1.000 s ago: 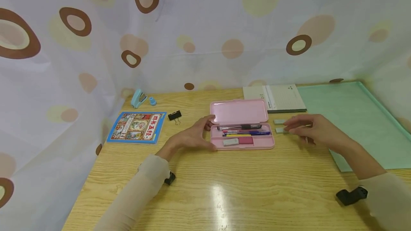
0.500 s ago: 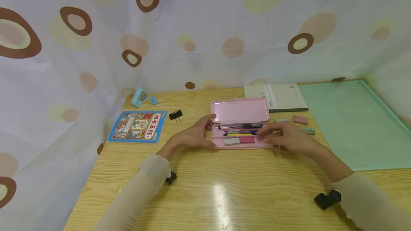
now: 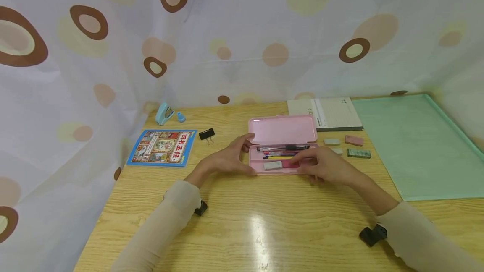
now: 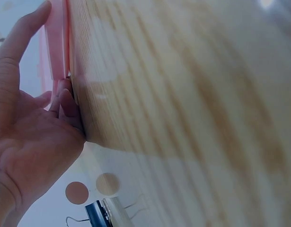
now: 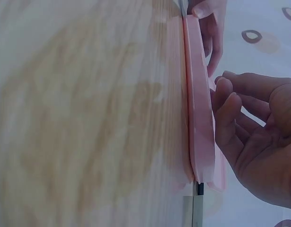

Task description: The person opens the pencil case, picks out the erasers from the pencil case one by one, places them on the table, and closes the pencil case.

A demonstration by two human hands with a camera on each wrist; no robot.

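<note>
We observe the right hand (image 3: 326, 166) over the right end of the open pencil case (image 3: 282, 130), index fingertip at the pink eraser (image 3: 286, 164) in the near compartment; whether the fingers pinch it, we cannot tell. White eraser (image 3: 272, 166): just left of it. We note the left hand (image 3: 227, 160) gripping the case's left end. Black pen (image 3: 283, 147) lies in the far compartment.

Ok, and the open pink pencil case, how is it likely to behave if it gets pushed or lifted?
The pencil case looks like smooth, thin-walled plastic, so it's probably stiff and apt to slide on the table. Its lid lies folded open and might swing if one edge is lifted. The pens look loose, so they'd likely shift if it tilts.
</note>
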